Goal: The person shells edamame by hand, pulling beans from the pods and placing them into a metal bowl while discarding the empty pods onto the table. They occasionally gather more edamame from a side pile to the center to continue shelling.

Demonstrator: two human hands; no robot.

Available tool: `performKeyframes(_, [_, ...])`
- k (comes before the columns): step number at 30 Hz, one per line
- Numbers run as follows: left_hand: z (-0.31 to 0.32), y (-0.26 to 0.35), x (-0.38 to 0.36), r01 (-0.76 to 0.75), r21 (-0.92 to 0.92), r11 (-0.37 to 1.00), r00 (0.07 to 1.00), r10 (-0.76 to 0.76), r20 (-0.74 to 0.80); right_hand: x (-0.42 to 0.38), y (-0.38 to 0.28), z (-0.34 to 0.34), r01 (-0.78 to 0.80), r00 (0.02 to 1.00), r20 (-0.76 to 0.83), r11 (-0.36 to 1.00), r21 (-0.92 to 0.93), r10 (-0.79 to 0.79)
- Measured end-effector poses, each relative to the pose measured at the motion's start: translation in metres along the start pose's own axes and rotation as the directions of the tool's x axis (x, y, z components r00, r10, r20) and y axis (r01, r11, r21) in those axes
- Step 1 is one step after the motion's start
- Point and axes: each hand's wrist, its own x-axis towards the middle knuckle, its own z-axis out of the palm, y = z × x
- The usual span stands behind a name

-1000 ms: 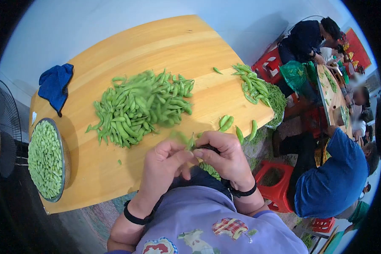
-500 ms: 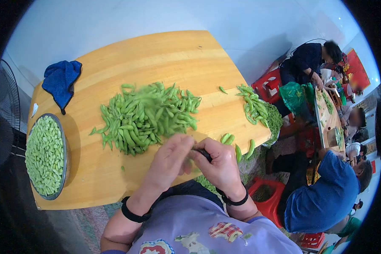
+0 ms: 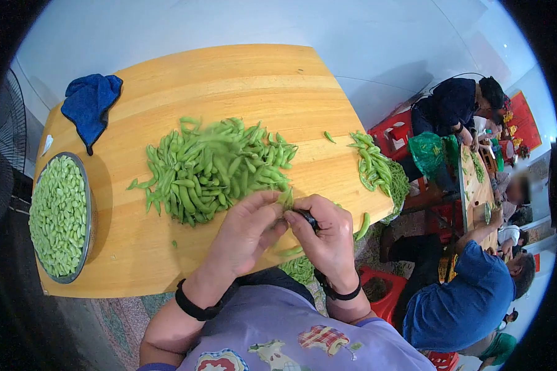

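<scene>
My left hand [image 3: 246, 230] pinches a green soybean pod [image 3: 286, 196], whose tip sticks up between my two hands. My right hand [image 3: 325, 235] touches the left fingertips and is closed around a small black object [image 3: 307, 217]; its kind is mostly hidden by the fingers. Just beyond my hands lies a heap of whole soybean pods [image 3: 210, 170] on the wooden table [image 3: 260, 74]. A metal bowl [image 3: 90, 216] full of shelled green beans [image 3: 57, 216] stands at the table's left end. Near my right hand a single pod [image 3: 362, 226] lies at the edge.
A blue cloth [image 3: 90, 108] lies at the upper left, by a fan [image 3: 9, 130]. More pods [image 3: 374, 164] rest at the right corner, beside a container of green scraps [image 3: 399, 185]. Other people [image 3: 470, 290] sit at another table [image 3: 470, 185] on the right, with red stools [image 3: 387, 297].
A pod now shows upright between my fingertips, where none was clear before. My hands stay together at about the same place. The view has shifted slightly.
</scene>
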Motion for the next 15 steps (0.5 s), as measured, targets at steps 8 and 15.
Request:
performKeyframes(8, [0.003,-0.016,-0.002,0.050,-0.069,0.996,0.999,-0.051,-0.010,-0.006,0.004,-0.002,0.055,0.998,0.006,0.997,-0.048,-0.055])
performKeyframes(15, [-0.004,-0.022,-0.007,-0.040,0.336,0.941,0.999,0.044,-0.006,-0.012,0.015,-0.013,-0.051,0.997,-0.058,0.993,0.108,0.057])
